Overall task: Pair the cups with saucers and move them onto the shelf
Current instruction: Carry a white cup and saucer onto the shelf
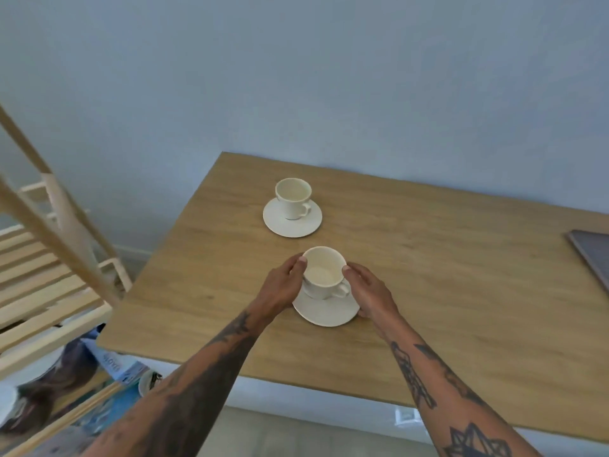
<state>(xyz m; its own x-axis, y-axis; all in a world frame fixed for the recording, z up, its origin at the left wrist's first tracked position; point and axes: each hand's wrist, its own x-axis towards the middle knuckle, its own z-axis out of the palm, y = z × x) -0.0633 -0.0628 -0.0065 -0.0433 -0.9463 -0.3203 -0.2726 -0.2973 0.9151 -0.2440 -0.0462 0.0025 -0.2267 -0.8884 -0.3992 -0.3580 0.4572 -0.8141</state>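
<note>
Two cream cups stand on cream saucers on the wooden table [428,291]. The far cup [292,197] sits upright on the far saucer [280,222], untouched. The near cup [324,273] stands on the near saucer [326,313]. My left hand [283,286] grips the left side of this pair, thumb on the cup's rim. My right hand [370,288] holds the right side, thumb at the rim and fingers under the saucer's edge. The near cup's handle points right, toward my right hand.
A slatted wooden shelf [43,291] stands to the left of the table, lower than its top. A dark flat object [593,252] lies at the table's right edge. Printed papers and a small round item lie below the shelf. A blue wall is behind.
</note>
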